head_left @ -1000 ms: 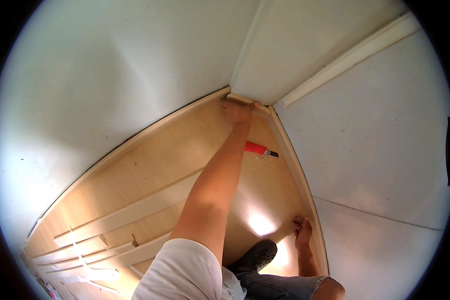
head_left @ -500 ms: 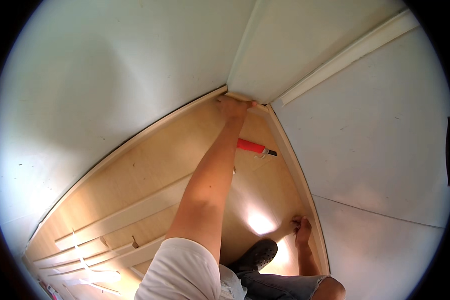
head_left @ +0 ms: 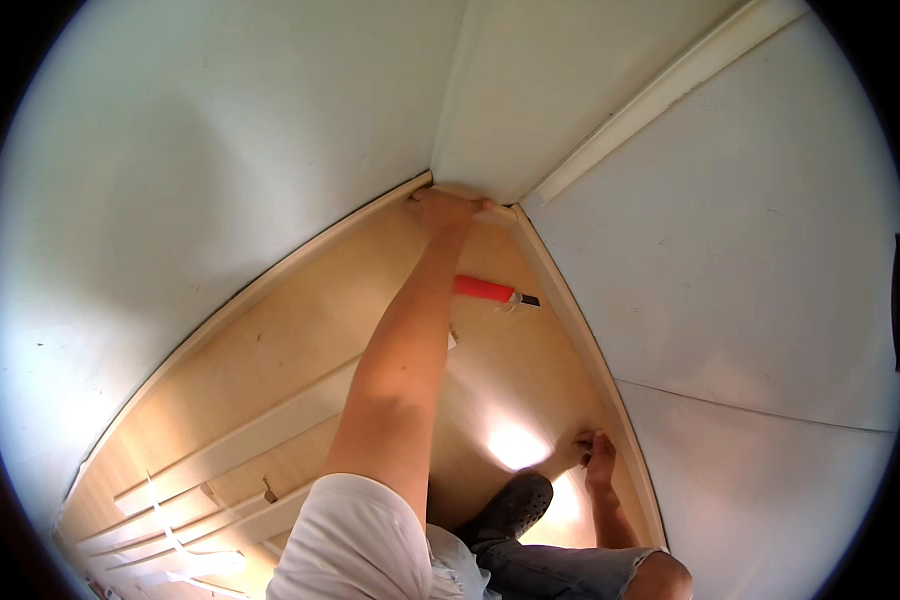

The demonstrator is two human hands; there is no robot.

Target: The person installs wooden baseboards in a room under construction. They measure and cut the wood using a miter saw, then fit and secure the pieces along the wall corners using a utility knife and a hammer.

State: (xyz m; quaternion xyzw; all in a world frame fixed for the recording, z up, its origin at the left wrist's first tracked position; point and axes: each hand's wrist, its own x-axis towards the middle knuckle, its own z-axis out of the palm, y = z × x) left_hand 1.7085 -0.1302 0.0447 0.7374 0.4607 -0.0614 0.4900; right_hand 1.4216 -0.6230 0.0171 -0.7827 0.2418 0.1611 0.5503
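Observation:
My left hand [head_left: 446, 208] reaches to the far corner, its fingers and thumb spread against the short piece of pale wooden skirting [head_left: 502, 212] there. Beside that forearm lies a red tool [head_left: 485, 289] with a dark tip; the arm hides its other end. Low on the right, my right hand [head_left: 598, 455] rests close to the floor by the right skirting strip [head_left: 602, 370]. Its fingers are curled together, and anything in them is too small to make out.
Pale walls [head_left: 710, 250] meet around the wood-look floor [head_left: 300, 340]. Several long, light strips [head_left: 260, 432] lie at the left, with a thin white curled strip [head_left: 166, 525] across them. My dark clog [head_left: 510, 505] stands at the bottom middle.
The view has shifted slightly, so the corner and red tool appear a little further left. My left hand stays at the corner; my right hand remains low by the right skirting.

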